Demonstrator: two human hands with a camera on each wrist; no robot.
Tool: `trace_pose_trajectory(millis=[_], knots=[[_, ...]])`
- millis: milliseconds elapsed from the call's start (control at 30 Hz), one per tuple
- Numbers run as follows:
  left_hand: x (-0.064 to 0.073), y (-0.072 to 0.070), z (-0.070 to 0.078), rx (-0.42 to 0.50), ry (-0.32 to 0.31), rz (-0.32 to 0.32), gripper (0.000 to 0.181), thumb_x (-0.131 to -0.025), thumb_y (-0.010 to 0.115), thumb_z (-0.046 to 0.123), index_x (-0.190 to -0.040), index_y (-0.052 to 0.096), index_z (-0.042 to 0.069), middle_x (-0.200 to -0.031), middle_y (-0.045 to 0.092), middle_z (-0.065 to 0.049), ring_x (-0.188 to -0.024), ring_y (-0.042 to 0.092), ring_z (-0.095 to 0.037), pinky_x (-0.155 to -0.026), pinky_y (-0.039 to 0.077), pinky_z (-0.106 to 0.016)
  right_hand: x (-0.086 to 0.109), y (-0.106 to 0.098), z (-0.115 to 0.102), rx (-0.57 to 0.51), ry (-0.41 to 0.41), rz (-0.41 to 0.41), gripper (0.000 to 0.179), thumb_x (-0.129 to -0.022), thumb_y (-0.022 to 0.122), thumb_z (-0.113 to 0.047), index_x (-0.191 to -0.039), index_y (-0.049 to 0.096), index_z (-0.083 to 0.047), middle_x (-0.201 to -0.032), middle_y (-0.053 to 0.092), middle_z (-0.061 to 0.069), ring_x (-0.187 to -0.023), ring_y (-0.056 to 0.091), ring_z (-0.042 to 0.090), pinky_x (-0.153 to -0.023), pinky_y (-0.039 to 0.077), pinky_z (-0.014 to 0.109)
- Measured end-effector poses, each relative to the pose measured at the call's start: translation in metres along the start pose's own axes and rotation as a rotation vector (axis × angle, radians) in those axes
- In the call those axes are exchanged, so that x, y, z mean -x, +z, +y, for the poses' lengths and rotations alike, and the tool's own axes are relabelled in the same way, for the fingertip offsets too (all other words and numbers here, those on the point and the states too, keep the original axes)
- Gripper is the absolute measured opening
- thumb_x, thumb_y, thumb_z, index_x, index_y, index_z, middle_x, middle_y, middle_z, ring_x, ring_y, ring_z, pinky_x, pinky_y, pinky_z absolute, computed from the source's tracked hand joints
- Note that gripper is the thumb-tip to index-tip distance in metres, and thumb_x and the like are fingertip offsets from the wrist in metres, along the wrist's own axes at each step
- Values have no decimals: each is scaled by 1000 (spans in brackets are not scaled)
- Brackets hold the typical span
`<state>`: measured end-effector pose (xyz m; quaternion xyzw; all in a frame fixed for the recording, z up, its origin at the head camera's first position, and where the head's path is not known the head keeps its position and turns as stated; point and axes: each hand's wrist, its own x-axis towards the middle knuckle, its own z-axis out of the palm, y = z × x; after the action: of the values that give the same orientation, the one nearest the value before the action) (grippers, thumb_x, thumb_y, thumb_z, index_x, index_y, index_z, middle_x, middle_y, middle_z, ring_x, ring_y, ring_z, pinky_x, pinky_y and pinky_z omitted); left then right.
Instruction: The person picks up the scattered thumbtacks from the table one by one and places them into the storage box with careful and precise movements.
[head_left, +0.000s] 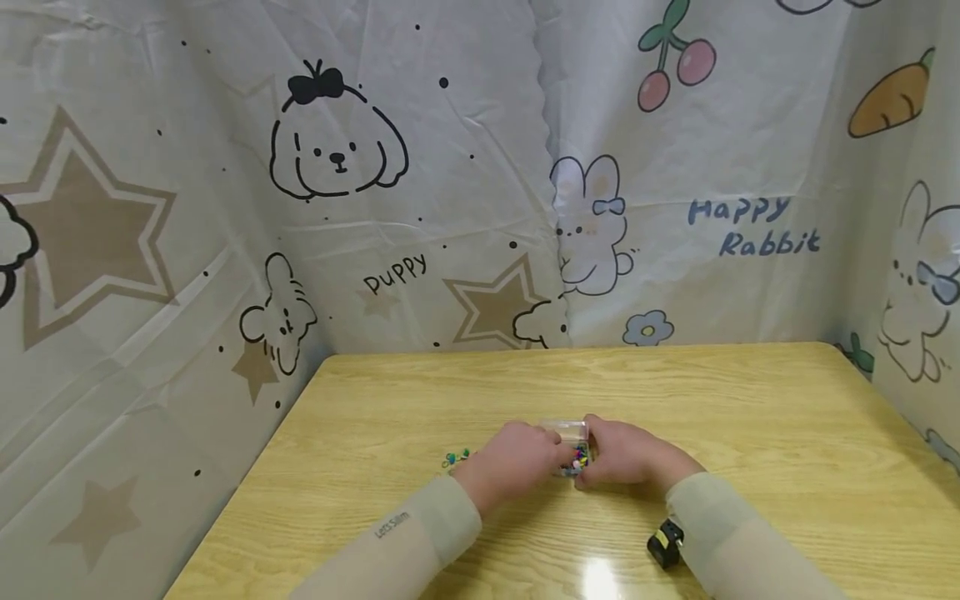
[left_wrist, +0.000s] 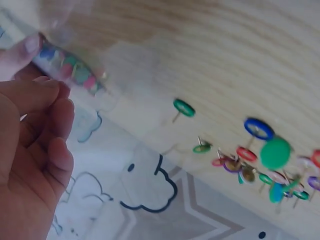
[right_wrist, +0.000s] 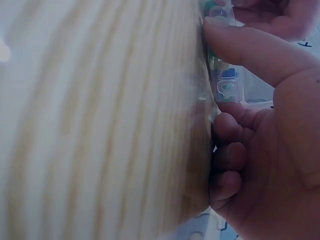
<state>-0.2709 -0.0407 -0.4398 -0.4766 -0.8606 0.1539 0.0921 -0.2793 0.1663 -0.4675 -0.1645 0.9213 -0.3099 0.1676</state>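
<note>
A small clear plastic box [head_left: 567, 429] with its lid up stands on the table, holding colourful thumbtacks [head_left: 580, 460]. My right hand [head_left: 626, 454] grips the box at its right side, thumb on the near wall in the right wrist view. My left hand [head_left: 521, 462] reaches over the box's left part, its fingers bent and thumb and forefinger close together in the left wrist view. I cannot tell whether a tack is between those fingertips. Loose thumbtacks [left_wrist: 275, 152] in green, blue and red lie on the table left of my left hand, partly hidden by it in the head view.
A small black object with a yellow mark [head_left: 663, 543] lies by my right sleeve, near the front of the wooden table [head_left: 420, 387]. Printed curtains [head_left: 465, 167] hang behind the table and along both sides.
</note>
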Motion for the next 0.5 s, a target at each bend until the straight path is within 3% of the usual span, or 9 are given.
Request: trace_pose_trajectory(millis=[167,300,400,500], knots=[[9,0,-17,150,-102,42,10,-95,70,16,-100,71,25,-87,68,11,-65,55,-3,-58,49,-24,-1,1,2,-4,2,2,58,-70,90,-37,-110,53,-16,-93,60,0,-83,54,20,-75,45,41],[24,2,-40,219,-192,65,15,-100,64,13,-105,73,22,-97,72,10,-78,66,-5,-67,54,-25,-1,2,3,-6,12,1,59,-71,90,-38,-112,53,-16,-96,61,-2,-86,55,18,-82,47,43],[38,3,-58,284,-230,43,18,-102,60,11,-108,73,20,-104,73,8,-88,69,-8,-75,55,-28,-1,2,3,-4,19,-3,59,-71,90,-38,-112,53,-17,-97,61,-3,-87,56,18,-86,47,44],[49,1,-73,348,-253,4,18,-101,59,8,-105,74,19,-103,73,6,-88,67,-10,-78,55,-31,0,1,2,-1,16,-4,59,-72,89,-38,-113,52,-17,-98,61,-3,-87,56,17,-86,47,44]])
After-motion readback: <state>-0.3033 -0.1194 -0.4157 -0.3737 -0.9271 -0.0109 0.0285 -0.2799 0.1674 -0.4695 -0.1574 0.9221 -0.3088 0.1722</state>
